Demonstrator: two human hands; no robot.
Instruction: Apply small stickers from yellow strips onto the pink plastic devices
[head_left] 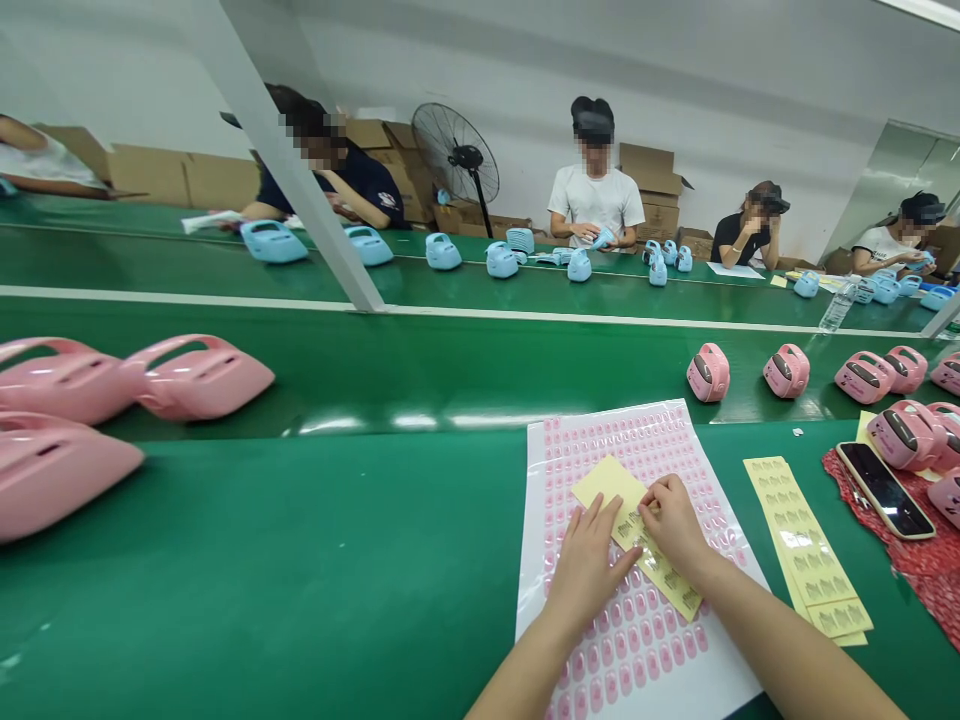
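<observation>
A yellow strip of stickers (667, 580) lies slantwise on a large white sheet covered in rows of pink oval stickers (645, 650). My left hand (589, 560) rests with spread fingers on the strip's left side, pressing it against the sheet. Over the strip's upper right part, my right hand (675, 520) is closed in a pinch on a small sticker, its fingertips touching the strip. The sticker's outline is mostly hidden by the fingers. To the right, more yellow sticker strips (806, 545) lie overlapped on the green table (300, 580).
Pink plastic housings (202, 380) sit at left, and several small pink units (709, 373) stand at right. A phone (885, 490) lies on red bubble wrap (930, 580). Beyond a white rail, co-workers (596, 200) sit among blue housings (442, 252). A slanted white post (300, 190) stands left.
</observation>
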